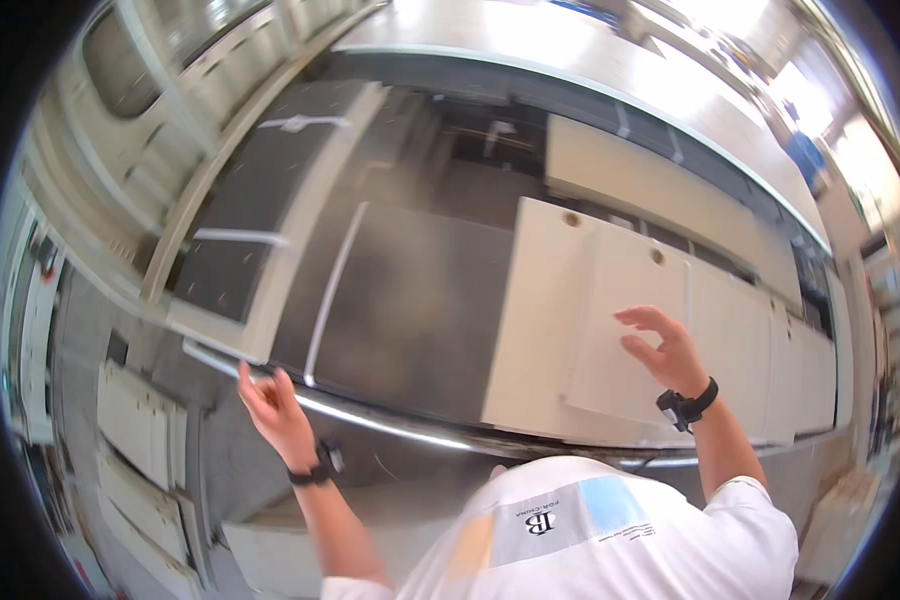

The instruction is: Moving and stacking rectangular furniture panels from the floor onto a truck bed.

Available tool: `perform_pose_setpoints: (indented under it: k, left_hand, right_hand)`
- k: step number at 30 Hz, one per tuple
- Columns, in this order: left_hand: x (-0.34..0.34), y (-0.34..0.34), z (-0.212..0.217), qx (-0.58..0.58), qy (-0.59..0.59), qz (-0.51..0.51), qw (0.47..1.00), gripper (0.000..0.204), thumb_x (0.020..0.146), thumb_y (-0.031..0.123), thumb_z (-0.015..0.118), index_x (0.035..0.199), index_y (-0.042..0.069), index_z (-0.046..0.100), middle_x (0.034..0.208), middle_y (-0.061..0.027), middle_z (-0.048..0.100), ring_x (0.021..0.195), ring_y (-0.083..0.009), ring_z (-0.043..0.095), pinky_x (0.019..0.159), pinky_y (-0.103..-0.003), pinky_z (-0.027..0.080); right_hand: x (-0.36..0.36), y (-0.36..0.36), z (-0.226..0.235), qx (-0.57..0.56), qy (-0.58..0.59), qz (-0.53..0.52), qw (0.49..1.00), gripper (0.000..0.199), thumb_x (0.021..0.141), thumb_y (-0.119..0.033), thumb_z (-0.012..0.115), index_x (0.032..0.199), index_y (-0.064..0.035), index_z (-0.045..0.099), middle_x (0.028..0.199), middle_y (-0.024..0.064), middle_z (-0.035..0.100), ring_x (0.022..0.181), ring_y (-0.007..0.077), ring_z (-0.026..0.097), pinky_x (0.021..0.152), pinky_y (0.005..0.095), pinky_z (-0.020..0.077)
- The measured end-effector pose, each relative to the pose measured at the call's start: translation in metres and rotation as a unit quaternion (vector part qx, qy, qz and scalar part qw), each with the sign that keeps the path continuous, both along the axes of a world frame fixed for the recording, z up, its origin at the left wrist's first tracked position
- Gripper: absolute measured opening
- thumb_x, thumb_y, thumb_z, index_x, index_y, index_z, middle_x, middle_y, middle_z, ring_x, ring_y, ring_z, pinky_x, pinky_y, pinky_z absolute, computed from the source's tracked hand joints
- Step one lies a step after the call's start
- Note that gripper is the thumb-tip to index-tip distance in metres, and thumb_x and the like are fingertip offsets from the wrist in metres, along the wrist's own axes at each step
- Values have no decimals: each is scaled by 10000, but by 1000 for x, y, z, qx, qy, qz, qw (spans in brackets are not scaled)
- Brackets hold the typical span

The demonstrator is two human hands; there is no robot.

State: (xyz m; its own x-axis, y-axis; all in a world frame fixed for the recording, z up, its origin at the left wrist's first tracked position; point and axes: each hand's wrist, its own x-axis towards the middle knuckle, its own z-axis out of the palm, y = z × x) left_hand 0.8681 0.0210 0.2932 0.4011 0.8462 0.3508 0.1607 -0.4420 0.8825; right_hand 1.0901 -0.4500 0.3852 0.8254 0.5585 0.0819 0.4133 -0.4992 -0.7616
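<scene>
Left hand (pixel 275 412), fingers parted, could knock the pale strip (pixel 320 200) askew if bumped; right hand (pixel 668 352), fingers spread, could nudge the cream panel (pixel 620 285).

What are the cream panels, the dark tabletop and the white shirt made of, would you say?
Cream panels: perhaps coated board or painted metal, smooth and low-sheen; the flat faces and straight edges fit either.
Dark tabletop: dull and mostly even, maybe a rubber or fabric covering; blur leaves it open.
White shirt: soft matte cloth, likely cotton or a blend, since it drapes over the body.
</scene>
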Motion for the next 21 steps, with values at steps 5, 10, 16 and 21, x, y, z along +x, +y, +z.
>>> perform_pose_setpoints:
  k: [5,10,16,21]
  left_hand:
    - [6,-140,24,-40,161,-346,924,451,854,150,732,1257,-2,597,895,-47,605,732,-140,572,618,-279,480]
    - [34,-225,19,138,168,-459,862,628,781,252,829,1302,9,576,906,-69,613,750,-192,580,684,-309,501]
    - [77,-296,12,304,290,-447,790,1075,612,504,901,1443,8,434,833,-72,640,735,-244,631,658,-342,502]
    - [108,-317,17,259,384,-397,792,1203,563,698,828,1448,-1,409,789,-164,677,748,-376,669,651,-447,515]
  right_hand:
    - [-36,-190,-25,-139,-106,-274,946,386,841,-187,764,1199,-84,664,1142,90,710,1099,261,657,951,391,500]
    - [-95,-373,-42,-253,-126,-441,852,599,777,-279,820,1290,-61,602,1289,139,644,1240,324,570,1036,428,451]
    - [-142,-490,-30,-260,-117,-275,918,1020,507,-271,938,1411,-68,511,1481,171,493,1392,352,436,1156,437,357]
    - [-131,-544,-36,-299,-156,-332,881,1124,394,-264,948,1413,-73,514,1467,175,510,1385,380,441,1151,454,369]
